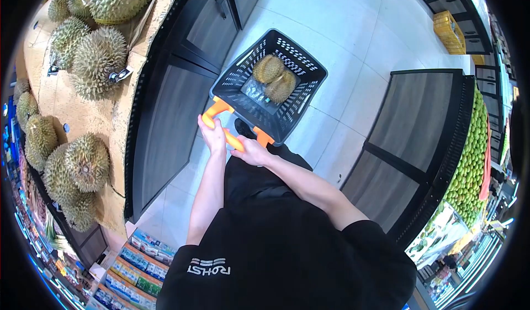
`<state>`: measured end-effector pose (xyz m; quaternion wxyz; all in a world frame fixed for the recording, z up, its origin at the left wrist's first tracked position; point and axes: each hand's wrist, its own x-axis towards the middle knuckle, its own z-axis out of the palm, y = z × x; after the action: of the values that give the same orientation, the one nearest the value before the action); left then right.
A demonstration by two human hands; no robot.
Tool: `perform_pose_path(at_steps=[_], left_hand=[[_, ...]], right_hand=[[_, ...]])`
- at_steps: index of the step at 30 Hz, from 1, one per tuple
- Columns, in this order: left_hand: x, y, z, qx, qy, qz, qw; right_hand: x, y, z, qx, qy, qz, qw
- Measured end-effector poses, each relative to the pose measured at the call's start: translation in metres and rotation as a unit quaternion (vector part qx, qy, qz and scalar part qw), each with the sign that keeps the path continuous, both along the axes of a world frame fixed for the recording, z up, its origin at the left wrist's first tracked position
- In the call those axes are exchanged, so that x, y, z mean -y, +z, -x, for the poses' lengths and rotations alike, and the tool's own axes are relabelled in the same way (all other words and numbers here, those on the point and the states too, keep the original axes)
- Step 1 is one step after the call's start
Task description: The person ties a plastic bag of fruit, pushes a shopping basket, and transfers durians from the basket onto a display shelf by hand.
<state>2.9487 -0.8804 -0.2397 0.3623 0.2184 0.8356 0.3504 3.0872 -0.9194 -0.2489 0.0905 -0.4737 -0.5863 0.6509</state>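
Both of my hands are wrapped round the orange handle [233, 140] of a dark grey shopping basket [251, 115]. My left hand [214, 135] grips it toward the left end, and my right hand [251, 151] holds it near the right end. Inside the basket, two spiky durians [268, 69] lie side by side on its bottom, together with a clear plastic package [255, 91].
On the left, several durians [99, 56] sit on a cardboard-topped stand [118, 128] with dark cabinet doors. A dark stand with green fruit [469, 166] is on the right. Beyond it is a yellow crate [448, 32]. Packaged goods [138, 268] stand at lower left.
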Motion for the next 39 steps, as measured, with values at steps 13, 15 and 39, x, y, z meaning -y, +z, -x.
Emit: perform_pose_path(at_steps=[13, 15, 39], left_hand=[[-0.024, -0.011, 0.065, 0.074, -0.024, -0.051, 0.996], [-0.025, -0.009, 0.069, 0.077, -0.031, -0.054, 0.995], [-0.037, 0.003, 0.077, -0.132, -0.098, 0.053, 0.985]], right_hand=[[-0.021, 0.012, 0.07, 0.015, 0.046, 0.018, 0.999], [-0.026, 0.022, 0.071, 0.024, 0.059, 0.028, 0.998], [-0.03, -0.078, -0.043, -0.094, -0.221, 0.235, 0.942]])
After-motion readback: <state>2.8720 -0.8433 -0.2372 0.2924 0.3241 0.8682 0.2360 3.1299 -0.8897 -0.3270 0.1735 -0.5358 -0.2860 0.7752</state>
